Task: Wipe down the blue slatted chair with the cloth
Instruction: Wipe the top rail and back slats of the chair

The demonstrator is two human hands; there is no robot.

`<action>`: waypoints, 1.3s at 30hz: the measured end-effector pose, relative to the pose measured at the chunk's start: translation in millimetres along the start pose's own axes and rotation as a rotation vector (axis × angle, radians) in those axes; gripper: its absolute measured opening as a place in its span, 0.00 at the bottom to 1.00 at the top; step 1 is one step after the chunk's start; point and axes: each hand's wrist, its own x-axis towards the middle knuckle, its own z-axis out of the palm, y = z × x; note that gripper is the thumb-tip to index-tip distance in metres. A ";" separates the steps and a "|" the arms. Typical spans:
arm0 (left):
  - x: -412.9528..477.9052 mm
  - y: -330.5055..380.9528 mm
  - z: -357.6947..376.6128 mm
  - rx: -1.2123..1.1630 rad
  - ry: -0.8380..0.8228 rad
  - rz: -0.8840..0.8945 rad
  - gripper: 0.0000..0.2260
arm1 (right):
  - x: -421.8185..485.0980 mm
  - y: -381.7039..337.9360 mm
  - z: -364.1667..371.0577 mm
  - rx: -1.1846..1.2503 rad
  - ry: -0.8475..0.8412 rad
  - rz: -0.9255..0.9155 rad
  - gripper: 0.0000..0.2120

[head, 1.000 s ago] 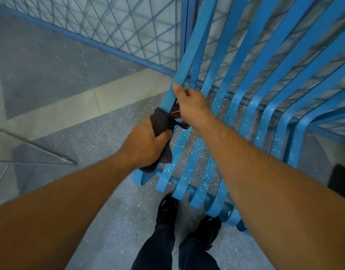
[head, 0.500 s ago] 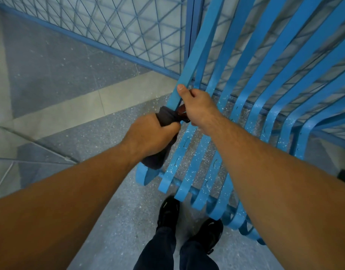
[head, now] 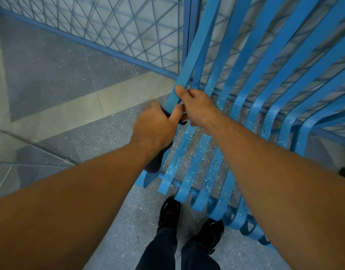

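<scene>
On leftmost slat of blue chair: left hand grips dark cloth wrapped round it, right hand clamps same slat just above, hands touching. Risks imo: knuckles jam together, dangling cloth tail snags in slat gap, grip slips.

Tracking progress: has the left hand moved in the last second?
Yes. The left hand, holding the cloth, slid up the leftmost slat, away from its front end, toward the right hand.
</scene>
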 end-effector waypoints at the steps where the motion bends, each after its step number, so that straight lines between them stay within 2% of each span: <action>1: 4.7 5.0 -0.3 -0.004 -0.014 -0.039 0.22 | -0.6 0.3 0.1 0.001 0.004 0.002 0.21; 5: 20.3 7.6 -18.2 -0.478 -0.070 -0.309 0.24 | 1.5 2.6 -1.5 -0.030 -0.008 -0.020 0.21; 7: 15.4 -4.0 -33.6 -0.572 -0.115 -0.280 0.21 | 2.6 2.3 -2.1 -0.042 -0.012 -0.031 0.22; 11: -20.0 -19.3 -26.7 -0.262 -0.305 0.072 0.08 | 0.4 2.6 -1.6 -0.009 -0.013 -0.027 0.21; 13: -31.5 -23.7 -10.8 -0.201 -0.210 0.144 0.12 | 0.2 3.6 -0.8 -0.001 -0.006 -0.019 0.21; 15: -29.0 -25.7 -2.8 -0.129 -0.120 0.145 0.16 | 2.5 4.1 -1.8 -0.001 -0.009 -0.015 0.21; 20: -28.5 -30.1 -2.7 -0.083 -0.178 0.063 0.17 | 3.8 4.1 -3.8 -0.005 -0.007 -0.027 0.20; 24: -69.1 -49.7 -0.2 -0.057 -0.018 0.097 0.15 | 3.9 2.7 -4.0 -0.014 -0.017 -0.029 0.20; 28: -77.7 -62.5 -8.6 -0.115 -0.125 0.102 0.15 | 3.5 1.6 -4.8 -0.014 -0.021 -0.025 0.20; 31: -55.8 -54.7 -11.6 -0.138 -0.223 0.006 0.11 | 3.0 2.6 -3.6 -0.031 -0.024 -0.026 0.20; 34: -35.7 -32.8 -1.9 -0.062 -0.152 -0.033 0.14 | 1.1 3.7 -5.3 -0.005 -0.023 -0.022 0.19; 37: -48.9 -25.6 4.3 0.088 0.046 0.110 0.20 | 2.2 3.0 -8.2 -0.011 -0.027 0.013 0.18; 39: -62.0 -35.0 4.8 0.132 0.043 0.218 0.24 | 3.3 1.5 -9.1 0.005 -0.044 0.043 0.18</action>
